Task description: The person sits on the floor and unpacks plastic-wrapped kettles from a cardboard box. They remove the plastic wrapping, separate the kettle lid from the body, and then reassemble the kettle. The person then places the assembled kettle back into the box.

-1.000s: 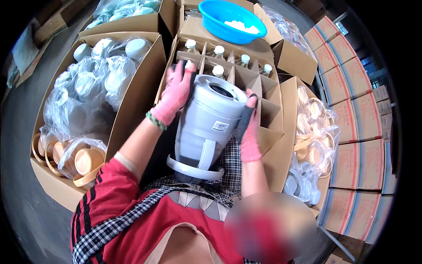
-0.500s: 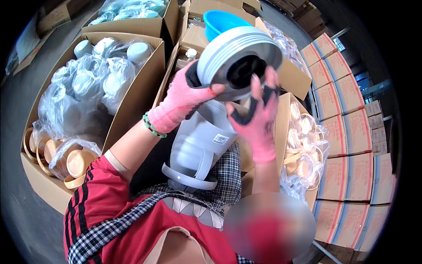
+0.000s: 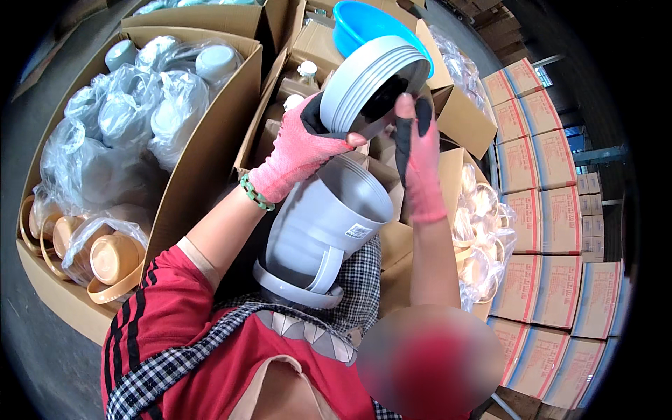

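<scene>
A round grey screw lid [image 3: 339, 87] with ridged threads and a black centre is held up tilted in front of me. My left hand [image 3: 301, 143], in a pink and black glove with bare fingertips, grips its left side, thumb along the lower rim. At its right, my right hand [image 3: 420, 154], gloved alike, has its fingers against the lid beside the black centre; some of them are hidden. Below, a grey bucket-like container [image 3: 315, 224] rests tilted on my lap, mouth up and open, with a handle band near its lower end and a small white label.
At left stands a carton [image 3: 203, 147] of bagged grey and orange pieces. A blue basin [image 3: 357, 31] sits ahead, near a clear bottle [image 3: 306, 73] with a white cap. On the right are bagged orange pieces [image 3: 483, 238] in a carton and stacked sealed boxes [image 3: 532, 210].
The lid has tipped so its black inner side turns more to the right. My right hand's fingers, spread before, have come together against it. The view has shifted slightly.
</scene>
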A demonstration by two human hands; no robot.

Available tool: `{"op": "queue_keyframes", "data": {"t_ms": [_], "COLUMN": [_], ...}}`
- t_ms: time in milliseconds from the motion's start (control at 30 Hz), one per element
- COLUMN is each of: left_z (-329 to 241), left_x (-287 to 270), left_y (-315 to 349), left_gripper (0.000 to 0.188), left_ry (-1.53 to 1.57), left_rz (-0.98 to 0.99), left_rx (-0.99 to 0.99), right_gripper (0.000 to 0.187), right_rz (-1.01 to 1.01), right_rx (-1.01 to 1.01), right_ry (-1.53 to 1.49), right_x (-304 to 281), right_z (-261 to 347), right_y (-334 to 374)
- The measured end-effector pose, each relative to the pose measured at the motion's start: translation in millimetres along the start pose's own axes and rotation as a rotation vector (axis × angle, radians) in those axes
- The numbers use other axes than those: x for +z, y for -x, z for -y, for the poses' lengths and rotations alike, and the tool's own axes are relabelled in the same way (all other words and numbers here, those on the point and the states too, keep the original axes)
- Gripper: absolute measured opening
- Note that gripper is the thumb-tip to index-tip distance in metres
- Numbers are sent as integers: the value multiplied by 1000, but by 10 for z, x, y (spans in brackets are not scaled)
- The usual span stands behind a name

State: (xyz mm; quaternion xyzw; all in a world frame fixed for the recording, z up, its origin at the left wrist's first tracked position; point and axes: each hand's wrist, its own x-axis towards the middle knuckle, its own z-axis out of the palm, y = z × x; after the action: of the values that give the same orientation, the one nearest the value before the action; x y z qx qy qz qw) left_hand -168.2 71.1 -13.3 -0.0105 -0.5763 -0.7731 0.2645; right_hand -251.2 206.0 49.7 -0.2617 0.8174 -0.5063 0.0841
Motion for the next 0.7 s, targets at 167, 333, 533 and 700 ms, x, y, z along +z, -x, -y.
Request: {"op": "queue_keyframes", "data": {"t_ms": [167, 333, 533, 700], "left_z": [442, 1076, 1121, 1188], "left_x": [-264, -607, -695, -788], "left_y": [-121, -305, -362, -387], "left_gripper": [45, 37, 35, 26], "left_ry": [362, 987, 927, 959], "left_rz": [-234, -468, -545, -504], "left_rx": [-44, -213, -345, -337], "right_gripper": [88, 40, 59, 75], "right_rz": [968, -88, 234, 437], "right_rx": [512, 291, 61, 206], "right_ry": [-773, -205, 957, 1099], "right_x": [-104, -243, 373, 583], "right_z": [-188, -1054, -2182, -2132], "right_y": [-366, -945, -1219, -1407]}}
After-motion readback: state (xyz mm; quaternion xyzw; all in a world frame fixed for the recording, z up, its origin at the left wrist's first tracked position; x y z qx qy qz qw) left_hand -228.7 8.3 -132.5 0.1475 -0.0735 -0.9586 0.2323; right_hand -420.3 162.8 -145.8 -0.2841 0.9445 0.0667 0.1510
